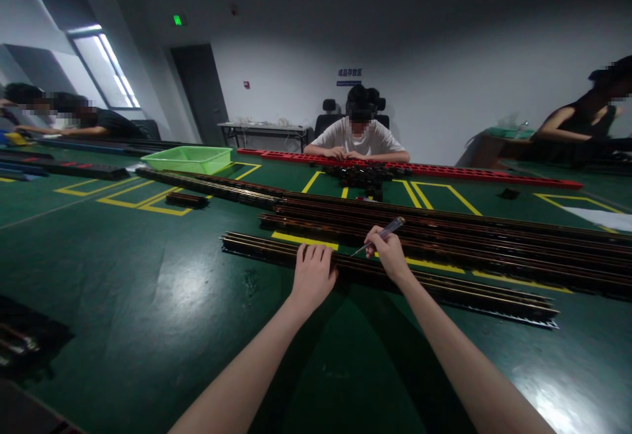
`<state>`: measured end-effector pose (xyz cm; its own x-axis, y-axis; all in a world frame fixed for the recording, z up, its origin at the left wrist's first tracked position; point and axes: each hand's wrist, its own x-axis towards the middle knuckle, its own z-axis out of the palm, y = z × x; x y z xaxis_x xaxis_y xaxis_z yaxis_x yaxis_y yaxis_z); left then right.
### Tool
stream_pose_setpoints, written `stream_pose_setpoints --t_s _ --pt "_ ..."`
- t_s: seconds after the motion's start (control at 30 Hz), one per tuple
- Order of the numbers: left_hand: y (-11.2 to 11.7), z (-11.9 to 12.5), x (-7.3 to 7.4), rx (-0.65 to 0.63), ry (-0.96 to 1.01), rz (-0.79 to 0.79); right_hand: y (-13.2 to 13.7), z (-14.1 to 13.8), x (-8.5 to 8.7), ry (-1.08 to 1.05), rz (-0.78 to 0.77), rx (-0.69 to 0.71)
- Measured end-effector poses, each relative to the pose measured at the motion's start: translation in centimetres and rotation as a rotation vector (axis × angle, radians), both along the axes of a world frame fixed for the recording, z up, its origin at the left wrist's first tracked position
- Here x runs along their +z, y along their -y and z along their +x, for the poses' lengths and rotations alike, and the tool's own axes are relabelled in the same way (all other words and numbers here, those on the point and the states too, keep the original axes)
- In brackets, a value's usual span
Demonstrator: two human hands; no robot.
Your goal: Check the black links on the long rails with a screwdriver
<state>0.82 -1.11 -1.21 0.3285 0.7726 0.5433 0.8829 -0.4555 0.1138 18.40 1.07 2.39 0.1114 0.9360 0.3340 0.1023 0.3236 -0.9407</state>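
Observation:
A long dark rail with brass-coloured strips (469, 288) lies across the green table (197, 328) in front of me. My left hand (315, 272) rests on it, fingers laid over its top and the thumb at its near side. In my right hand (388, 253) is a screwdriver (392, 226) with a clear purplish handle, held like a pen. Its thin shaft slants down to the left, and the tip is at the rail just right of my left hand. Whether the tip touches a screw is too small to tell.
Behind the rail lie several similar long rails (494, 240). A light green basket (187, 159), a short rail piece (186, 199), a pile of small black parts (363, 176) and a long red rail (469, 172) are farther back. Across the table sits a person (358, 137).

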Motion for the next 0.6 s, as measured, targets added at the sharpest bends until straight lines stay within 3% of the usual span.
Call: stream_pose_setpoints --t_s 0.27,0.6 --pt "0.06 -0.06 0.31 0.022 0.007 0.01 -0.03 0.08 0.02 0.045 -0.023 0.007" --pt "-0.03 -0.35 0.81 -0.008 0.089 -0.066 -0.9 0.79 -0.68 -0.115 -0.033 0.03"
